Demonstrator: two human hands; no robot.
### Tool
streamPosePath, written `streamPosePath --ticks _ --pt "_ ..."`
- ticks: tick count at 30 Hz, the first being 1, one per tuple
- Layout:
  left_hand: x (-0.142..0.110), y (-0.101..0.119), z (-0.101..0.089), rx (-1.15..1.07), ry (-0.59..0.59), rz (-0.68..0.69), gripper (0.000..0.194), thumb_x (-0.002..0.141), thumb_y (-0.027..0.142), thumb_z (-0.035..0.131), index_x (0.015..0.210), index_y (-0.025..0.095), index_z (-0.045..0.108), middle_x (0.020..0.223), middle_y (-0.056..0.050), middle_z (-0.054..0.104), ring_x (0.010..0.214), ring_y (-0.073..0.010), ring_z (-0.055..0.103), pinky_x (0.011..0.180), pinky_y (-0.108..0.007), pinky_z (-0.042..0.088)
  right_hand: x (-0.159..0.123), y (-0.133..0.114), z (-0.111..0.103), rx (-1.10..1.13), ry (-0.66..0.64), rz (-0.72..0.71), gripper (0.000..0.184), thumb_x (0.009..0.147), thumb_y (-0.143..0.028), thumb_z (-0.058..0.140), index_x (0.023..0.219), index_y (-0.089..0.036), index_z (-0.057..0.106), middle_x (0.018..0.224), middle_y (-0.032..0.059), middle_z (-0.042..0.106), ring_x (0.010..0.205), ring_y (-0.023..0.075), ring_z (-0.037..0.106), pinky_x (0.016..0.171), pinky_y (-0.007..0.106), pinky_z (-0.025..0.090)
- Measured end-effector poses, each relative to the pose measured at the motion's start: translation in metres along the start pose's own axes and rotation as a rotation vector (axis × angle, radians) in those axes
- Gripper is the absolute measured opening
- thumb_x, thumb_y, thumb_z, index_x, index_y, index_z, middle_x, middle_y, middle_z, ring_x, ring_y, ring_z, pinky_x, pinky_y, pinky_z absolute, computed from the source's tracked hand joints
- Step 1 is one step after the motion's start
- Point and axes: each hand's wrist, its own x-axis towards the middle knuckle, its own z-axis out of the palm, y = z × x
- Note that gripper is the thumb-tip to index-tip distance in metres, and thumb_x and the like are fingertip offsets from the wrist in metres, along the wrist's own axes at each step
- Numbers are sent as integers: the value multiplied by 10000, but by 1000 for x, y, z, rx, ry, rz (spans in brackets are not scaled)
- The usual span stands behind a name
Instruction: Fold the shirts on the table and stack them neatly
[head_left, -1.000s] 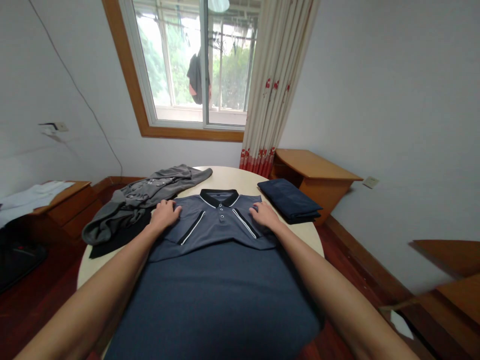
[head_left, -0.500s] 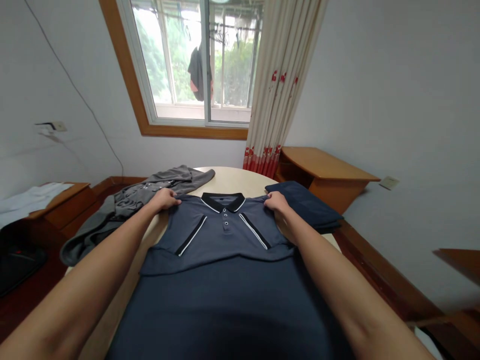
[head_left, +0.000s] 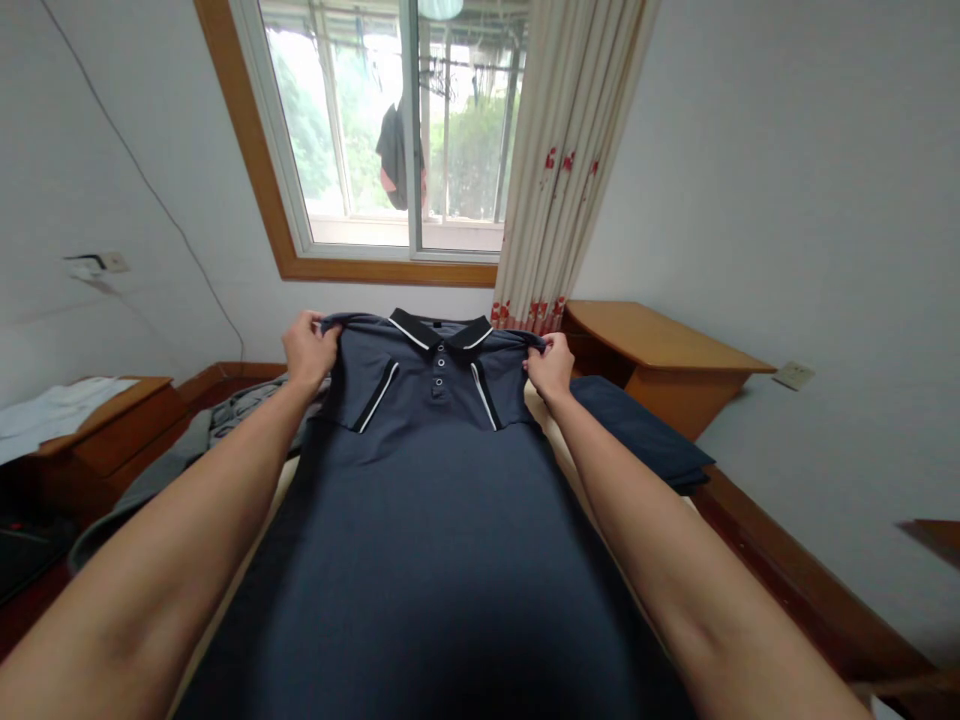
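A dark blue-grey polo shirt (head_left: 435, 500) with a black, white-edged collar is stretched between my two hands, its front facing me. My left hand (head_left: 309, 350) pinches the shirt at the shoulder on the left. At the opposite shoulder, my right hand (head_left: 549, 366) grips the cloth between thumb and fingers. The collar end is lifted off the table, while the lower part runs down toward me and out of the bottom of the view. Both short sleeves, with black and white trim, lie folded in over the chest.
Behind the shirt is a pale table, mostly covered. A grey garment (head_left: 247, 410) lies to the left, and folded dark blue cloth (head_left: 637, 430) to the right. A wooden desk (head_left: 667, 340) stands near the curtain (head_left: 570, 170). White cloth or paper (head_left: 60, 415) rests on the cabinet at left.
Both hands have raised the shirt's collar end up off the table, still holding it by the shoulders. The shirt's upper part now hides more of the table and grey garment.
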Motion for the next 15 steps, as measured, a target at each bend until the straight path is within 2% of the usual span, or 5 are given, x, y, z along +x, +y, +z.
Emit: streamPosePath --ticks 4,6,8,12,15 --pt "-19 -12 35 34 -186 -116 681 911 292 612 1475 13 353 1131 -171 703 1100 -255 646 989 -363 459 -21 8 23 -143 -273 92 718 809 -216 626 1455 -33 371 1295 237 621 1183 305 607 1005 381 461" --pt "-38 -19 49 71 -264 -48 651 919 297 586 1467 12 379 1294 -225 642 1228 -288 600 1057 -383 433 -41 14 28 -245 -401 67 728 815 -218 638 1469 -39 373 1342 248 589 1224 319 584 1026 386 448" --pt "-64 -24 55 124 -328 103 552 941 304 529 1416 29 465 1398 -233 575 1317 -295 537 1121 -395 385 -64 19 27 -332 -462 -10 621 862 -239 605 1440 -82 444 1378 223 569 1257 309 561 1051 377 428" --pt "-129 -28 42 175 -414 407 479 966 354 456 1349 86 561 1452 -183 546 1377 -286 476 1186 -450 312 -113 21 10 -390 -452 -188 456 950 -291 508 1373 -123 538 1386 175 574 1260 277 552 1079 368 404" --pt "-173 -33 20 176 -530 508 483 985 419 404 1359 161 568 1513 -130 498 1415 -278 430 1207 -517 258 -144 22 -6 -362 -452 -303 416 968 -314 495 1329 -126 579 1367 153 596 1269 253 540 1115 362 364"
